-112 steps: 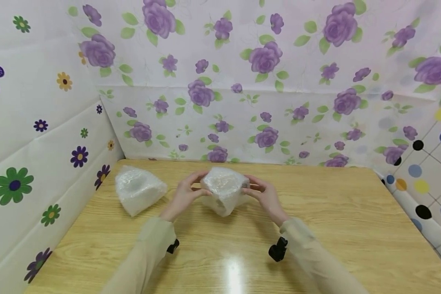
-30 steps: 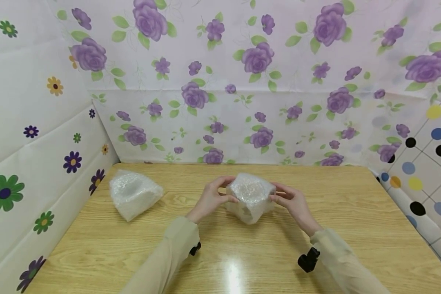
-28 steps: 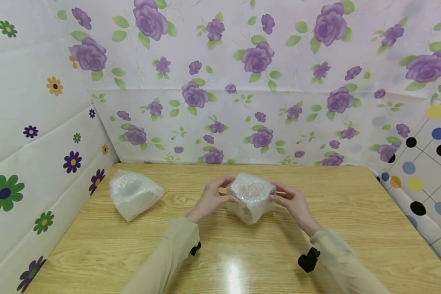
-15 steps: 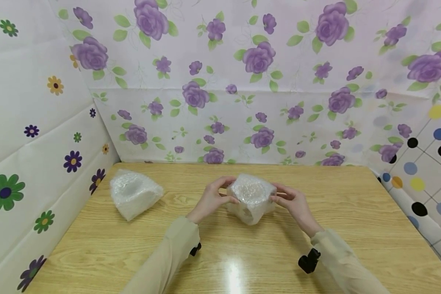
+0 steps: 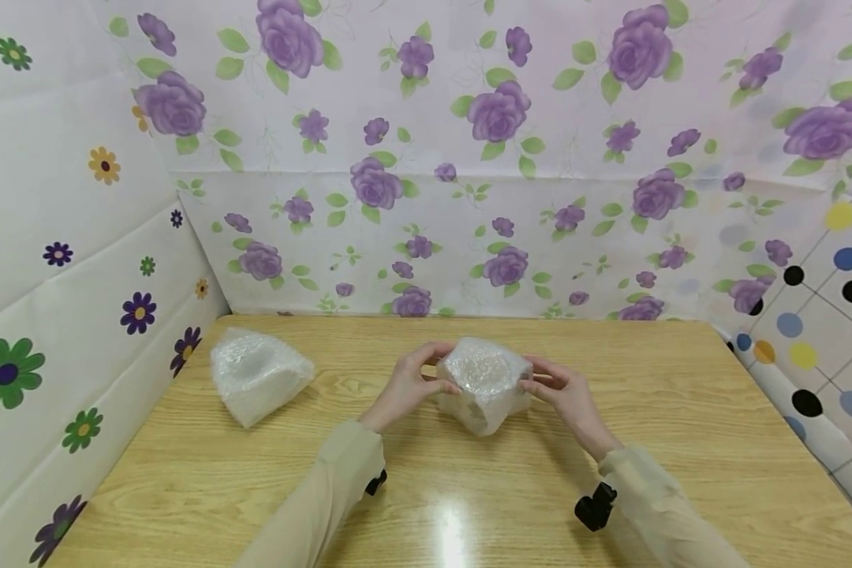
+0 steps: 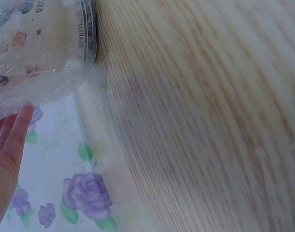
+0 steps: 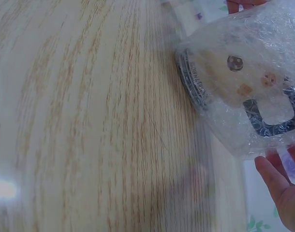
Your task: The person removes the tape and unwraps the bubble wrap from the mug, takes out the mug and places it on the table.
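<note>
Table (image 5: 653, 402) beneath hands (image 5: 407, 383) (image 5: 571, 398), flowered backdrop (image 5: 440, 221)

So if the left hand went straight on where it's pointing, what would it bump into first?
The bubble-wrapped mug: the left hand touches its side, so it would probably push into that first. Past it, the right hand looks next, though depth is hard to judge.

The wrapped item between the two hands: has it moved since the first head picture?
Yes, to the right: in the head view, the wrapped item sits farther right against the flowered back cloth.
</note>
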{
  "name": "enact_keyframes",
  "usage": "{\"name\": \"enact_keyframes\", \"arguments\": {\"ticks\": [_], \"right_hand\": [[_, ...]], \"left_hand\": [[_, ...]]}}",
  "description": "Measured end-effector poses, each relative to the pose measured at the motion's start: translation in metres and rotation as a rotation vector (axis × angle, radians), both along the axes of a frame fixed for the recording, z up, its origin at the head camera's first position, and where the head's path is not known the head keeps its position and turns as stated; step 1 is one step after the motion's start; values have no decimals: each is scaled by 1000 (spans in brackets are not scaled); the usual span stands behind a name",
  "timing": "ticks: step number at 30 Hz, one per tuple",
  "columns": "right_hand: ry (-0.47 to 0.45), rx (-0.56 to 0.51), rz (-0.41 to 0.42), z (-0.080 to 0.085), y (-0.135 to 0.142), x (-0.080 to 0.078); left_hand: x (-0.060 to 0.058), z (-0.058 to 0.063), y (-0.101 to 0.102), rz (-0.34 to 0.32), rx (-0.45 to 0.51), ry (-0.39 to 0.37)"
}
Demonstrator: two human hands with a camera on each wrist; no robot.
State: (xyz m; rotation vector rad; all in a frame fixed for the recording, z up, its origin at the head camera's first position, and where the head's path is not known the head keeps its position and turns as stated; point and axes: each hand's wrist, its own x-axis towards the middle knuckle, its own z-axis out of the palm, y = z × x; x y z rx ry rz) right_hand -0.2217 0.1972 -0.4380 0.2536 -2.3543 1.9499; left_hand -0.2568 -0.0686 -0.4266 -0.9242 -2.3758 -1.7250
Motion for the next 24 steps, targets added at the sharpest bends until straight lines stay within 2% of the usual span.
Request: {"name": "enact_keyframes", "arguments": {"ticks": [7, 11, 16, 24], "right_hand": [[9, 4, 11, -1, -1, 0], [25, 33, 33, 1, 2, -1], [46, 87, 76, 4, 9, -2], [83, 102, 163, 17, 18, -4]], "left_hand": [[15, 20, -1, -34, 19, 11], [21, 28, 0, -31, 12, -23], [21, 28, 0, -44, 10, -57], [21, 28, -3, -43, 15, -83]]}}
